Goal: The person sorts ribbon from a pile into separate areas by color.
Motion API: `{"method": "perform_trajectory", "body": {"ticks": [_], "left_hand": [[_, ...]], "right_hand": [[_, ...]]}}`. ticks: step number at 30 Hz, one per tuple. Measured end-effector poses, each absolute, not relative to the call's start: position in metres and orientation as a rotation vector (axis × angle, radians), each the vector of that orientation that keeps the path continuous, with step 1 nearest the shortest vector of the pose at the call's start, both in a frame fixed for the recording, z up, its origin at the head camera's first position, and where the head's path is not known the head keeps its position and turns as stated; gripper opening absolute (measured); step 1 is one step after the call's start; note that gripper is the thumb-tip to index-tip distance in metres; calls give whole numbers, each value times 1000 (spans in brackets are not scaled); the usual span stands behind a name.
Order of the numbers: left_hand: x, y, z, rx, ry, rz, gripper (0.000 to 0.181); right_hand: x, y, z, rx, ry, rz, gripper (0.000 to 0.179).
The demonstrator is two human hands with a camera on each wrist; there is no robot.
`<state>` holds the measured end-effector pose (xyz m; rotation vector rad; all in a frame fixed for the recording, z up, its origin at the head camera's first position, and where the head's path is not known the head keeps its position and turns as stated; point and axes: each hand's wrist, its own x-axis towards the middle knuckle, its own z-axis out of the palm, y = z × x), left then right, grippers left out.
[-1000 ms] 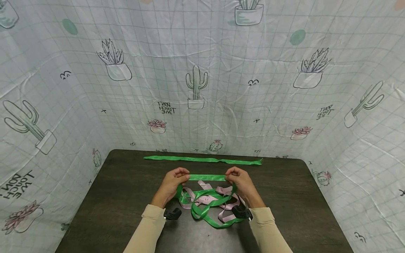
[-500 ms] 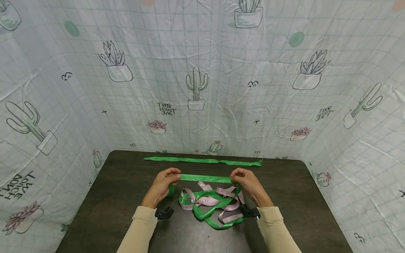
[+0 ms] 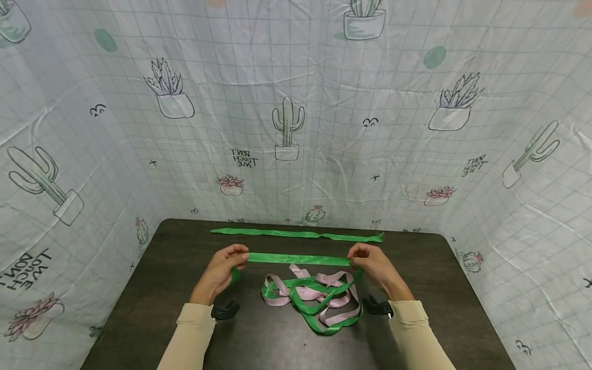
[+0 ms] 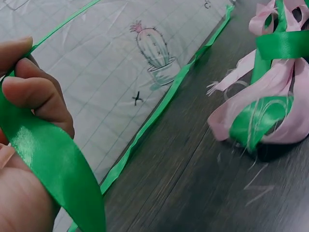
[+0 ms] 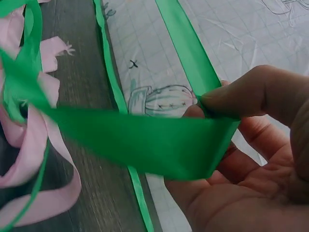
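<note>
Running straight, the green ribbon [image 3: 298, 259] is raised near the far edge of the pink-and-green pile [image 3: 306, 293]. The left hand [image 3: 219, 270], left of the pile, and right hand [image 3: 378, 268], right of it, pinch the ribbon. Beyond the pile lies a green strip [image 3: 296, 234].

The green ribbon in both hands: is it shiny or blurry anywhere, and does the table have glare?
Left wrist view: a pale sheen on the held green ribbon; right wrist view: its stretch nearest the pink ribbon looks smeared; head view: a greyish glow on the dark table, bottom centre.
</note>
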<state>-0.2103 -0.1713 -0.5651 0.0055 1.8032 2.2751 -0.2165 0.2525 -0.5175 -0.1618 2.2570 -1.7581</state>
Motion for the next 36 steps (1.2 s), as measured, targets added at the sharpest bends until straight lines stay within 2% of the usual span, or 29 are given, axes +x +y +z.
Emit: {"method": "perform_trajectory", "body": {"ticks": [4,15,18,24,29,36], "left_hand": [[-207,-185,-562,-13,1855,2225,12],[-200,-214,-553,-13,2071,1968,39],[-199,-220,-550,6,2150,1886,39],[-197,-233,-546,29,2215,1808,31],[-194,-242,-547,10,2134,1915,17],[-188,-251,-551,-9,2020,2063,9]], "right_hand": [[-216,262,-515,-123,2286,-1742,5],[-213,284,-508,-42,2428,-1624,5],[-211,289,-506,-44,2462,-1589,5],[-209,299,-503,-32,2529,-1530,5],[-208,309,-501,-18,2512,-1555,8],[-209,323,-504,20,2502,-1551,9]]}}
